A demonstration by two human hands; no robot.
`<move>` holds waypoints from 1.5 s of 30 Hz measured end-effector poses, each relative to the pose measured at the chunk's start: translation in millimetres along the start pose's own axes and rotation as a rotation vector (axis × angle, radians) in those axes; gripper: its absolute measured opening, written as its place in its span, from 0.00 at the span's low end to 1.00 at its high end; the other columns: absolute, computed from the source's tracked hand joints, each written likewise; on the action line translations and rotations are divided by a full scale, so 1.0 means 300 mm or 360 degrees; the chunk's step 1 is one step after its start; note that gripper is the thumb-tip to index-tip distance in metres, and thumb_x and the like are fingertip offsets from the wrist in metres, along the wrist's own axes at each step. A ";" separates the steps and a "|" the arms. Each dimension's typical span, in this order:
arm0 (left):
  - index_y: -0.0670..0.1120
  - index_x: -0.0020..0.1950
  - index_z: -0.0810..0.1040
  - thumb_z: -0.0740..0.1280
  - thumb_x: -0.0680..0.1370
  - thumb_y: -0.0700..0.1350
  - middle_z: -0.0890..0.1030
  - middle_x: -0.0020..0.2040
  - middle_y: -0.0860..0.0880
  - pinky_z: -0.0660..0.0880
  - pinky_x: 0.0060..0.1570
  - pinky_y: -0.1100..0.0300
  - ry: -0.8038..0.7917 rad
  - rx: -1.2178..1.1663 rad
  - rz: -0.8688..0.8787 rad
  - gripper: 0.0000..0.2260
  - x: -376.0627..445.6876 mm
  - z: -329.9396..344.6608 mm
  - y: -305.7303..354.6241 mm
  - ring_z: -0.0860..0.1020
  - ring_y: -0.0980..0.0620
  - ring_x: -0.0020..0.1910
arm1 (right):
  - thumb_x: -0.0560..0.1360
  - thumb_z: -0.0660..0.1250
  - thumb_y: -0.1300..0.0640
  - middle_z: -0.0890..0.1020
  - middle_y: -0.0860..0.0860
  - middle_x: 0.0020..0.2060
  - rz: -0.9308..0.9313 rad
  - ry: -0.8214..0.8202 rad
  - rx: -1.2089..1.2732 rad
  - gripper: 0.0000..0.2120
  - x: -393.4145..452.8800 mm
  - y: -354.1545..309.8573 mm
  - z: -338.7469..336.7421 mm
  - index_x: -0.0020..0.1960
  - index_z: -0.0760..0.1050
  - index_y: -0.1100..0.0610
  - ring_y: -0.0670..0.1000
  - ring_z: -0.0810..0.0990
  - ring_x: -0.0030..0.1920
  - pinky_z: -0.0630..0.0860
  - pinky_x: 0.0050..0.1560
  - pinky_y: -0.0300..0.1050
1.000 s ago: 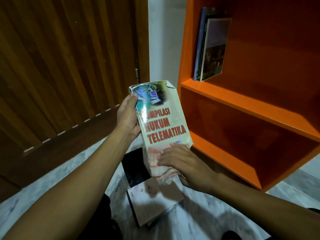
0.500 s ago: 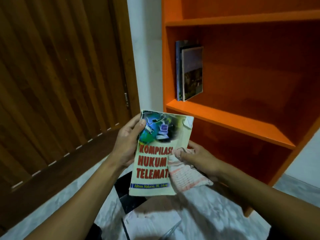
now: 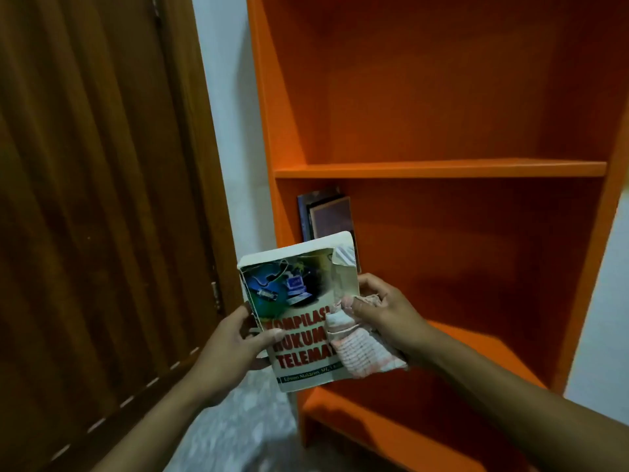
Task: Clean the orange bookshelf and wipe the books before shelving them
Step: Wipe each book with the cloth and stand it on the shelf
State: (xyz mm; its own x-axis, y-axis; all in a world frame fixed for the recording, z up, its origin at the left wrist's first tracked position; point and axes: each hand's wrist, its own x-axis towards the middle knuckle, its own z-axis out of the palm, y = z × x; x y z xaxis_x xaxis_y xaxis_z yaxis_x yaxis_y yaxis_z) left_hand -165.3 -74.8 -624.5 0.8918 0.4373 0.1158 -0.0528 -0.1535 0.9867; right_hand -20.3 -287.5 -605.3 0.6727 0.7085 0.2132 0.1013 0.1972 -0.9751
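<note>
Book (image 3: pixel 299 298): we hold one before the orange shelf (image 3: pixel 439 168), our left hand (image 3: pixel 235 338) gripping its spine edge, our right hand (image 3: pixel 384 315) pinching one cloth (image 3: pixel 360 349) against the cover. At least two books (image 3: pixel 326 216) stand on the middle board.

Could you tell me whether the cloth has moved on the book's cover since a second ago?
Yes. The cloth went from the cover's bottom edge to the right edge of the book.
</note>
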 end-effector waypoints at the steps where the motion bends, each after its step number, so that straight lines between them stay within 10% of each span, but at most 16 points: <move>1: 0.54 0.61 0.78 0.70 0.77 0.39 0.84 0.58 0.49 0.79 0.57 0.36 0.0020 -0.0037 0.0034 0.15 0.035 0.023 0.009 0.83 0.45 0.57 | 0.78 0.67 0.62 0.82 0.64 0.53 -0.0009 0.0040 -0.0064 0.13 0.025 -0.021 -0.016 0.61 0.72 0.62 0.61 0.85 0.49 0.83 0.44 0.52; 5: 0.52 0.58 0.76 0.67 0.80 0.39 0.83 0.53 0.50 0.84 0.43 0.48 0.0148 0.0018 0.0159 0.10 0.205 0.137 0.040 0.85 0.51 0.47 | 0.76 0.72 0.52 0.80 0.53 0.61 -0.0146 0.0566 -0.0732 0.22 0.138 -0.033 -0.090 0.68 0.70 0.50 0.54 0.84 0.52 0.83 0.51 0.56; 11: 0.46 0.57 0.72 0.67 0.80 0.41 0.81 0.51 0.50 0.80 0.34 0.64 0.0351 0.0288 0.0248 0.08 0.500 0.326 0.010 0.82 0.57 0.43 | 0.77 0.70 0.52 0.76 0.49 0.55 -0.0244 0.0955 -0.0678 0.22 0.203 0.024 -0.166 0.68 0.67 0.51 0.40 0.78 0.43 0.72 0.35 0.30; 14: 0.47 0.52 0.71 0.68 0.80 0.41 0.79 0.52 0.48 0.76 0.33 0.65 0.0494 0.0391 0.0211 0.06 0.633 0.410 -0.028 0.79 0.54 0.45 | 0.77 0.70 0.50 0.75 0.45 0.53 -0.0223 0.0984 -0.0684 0.22 0.205 0.070 -0.202 0.67 0.68 0.50 0.45 0.78 0.46 0.72 0.40 0.34; 18: 0.44 0.62 0.72 0.65 0.78 0.34 0.75 0.60 0.43 0.80 0.57 0.46 0.0680 0.0518 0.0111 0.13 0.768 0.478 -0.042 0.77 0.42 0.59 | 0.77 0.71 0.48 0.77 0.45 0.51 -0.0211 0.0952 -0.0585 0.16 0.215 0.114 -0.238 0.59 0.67 0.45 0.47 0.80 0.49 0.78 0.45 0.44; 23: 0.41 0.67 0.70 0.65 0.78 0.32 0.69 0.67 0.41 0.73 0.64 0.51 0.0902 0.0556 -0.0048 0.18 0.808 0.531 -0.019 0.73 0.40 0.65 | 0.76 0.72 0.50 0.80 0.44 0.48 -0.0251 0.0990 -0.0460 0.10 0.216 0.144 -0.248 0.48 0.70 0.43 0.46 0.81 0.48 0.77 0.43 0.42; 32: 0.43 0.62 0.69 0.66 0.79 0.36 0.72 0.60 0.44 0.78 0.56 0.49 0.0826 0.0657 0.0205 0.13 0.777 0.469 -0.072 0.76 0.43 0.57 | 0.74 0.73 0.50 0.83 0.53 0.48 -0.0008 0.0879 -0.0402 0.13 0.180 0.187 -0.236 0.51 0.72 0.36 0.58 0.85 0.42 0.82 0.42 0.63; 38: 0.46 0.57 0.72 0.64 0.81 0.40 0.74 0.49 0.48 0.69 0.41 0.61 0.0628 0.0929 0.0741 0.06 0.572 0.276 -0.182 0.74 0.57 0.40 | 0.77 0.71 0.61 0.86 0.58 0.42 0.0263 0.0678 -0.0080 0.04 0.089 0.212 -0.132 0.51 0.81 0.60 0.53 0.86 0.38 0.81 0.35 0.47; 41: 0.45 0.57 0.73 0.65 0.81 0.41 0.75 0.46 0.49 0.67 0.38 0.63 0.0560 0.1024 0.0736 0.06 0.441 0.171 -0.273 0.73 0.60 0.38 | 0.79 0.67 0.61 0.80 0.56 0.32 0.0445 0.0657 0.0006 0.09 0.030 0.262 -0.059 0.41 0.77 0.62 0.47 0.78 0.25 0.70 0.24 0.36; 45: 0.46 0.57 0.73 0.62 0.82 0.43 0.77 0.47 0.49 0.70 0.38 0.59 0.0468 0.1076 0.0514 0.05 0.264 0.055 -0.442 0.76 0.55 0.40 | 0.82 0.63 0.56 0.80 0.56 0.36 0.0599 0.0651 0.0058 0.09 -0.031 0.378 0.025 0.53 0.78 0.61 0.48 0.76 0.26 0.70 0.25 0.36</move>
State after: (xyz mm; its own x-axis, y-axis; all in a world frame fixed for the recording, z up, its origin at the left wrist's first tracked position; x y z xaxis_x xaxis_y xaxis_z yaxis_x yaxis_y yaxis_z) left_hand -80.2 -34.3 -748.1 0.7192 0.4804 0.5019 0.0791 -0.7743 0.6278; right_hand -20.7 -266.6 -717.4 0.8880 0.4154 -0.1974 -0.2213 0.0096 -0.9752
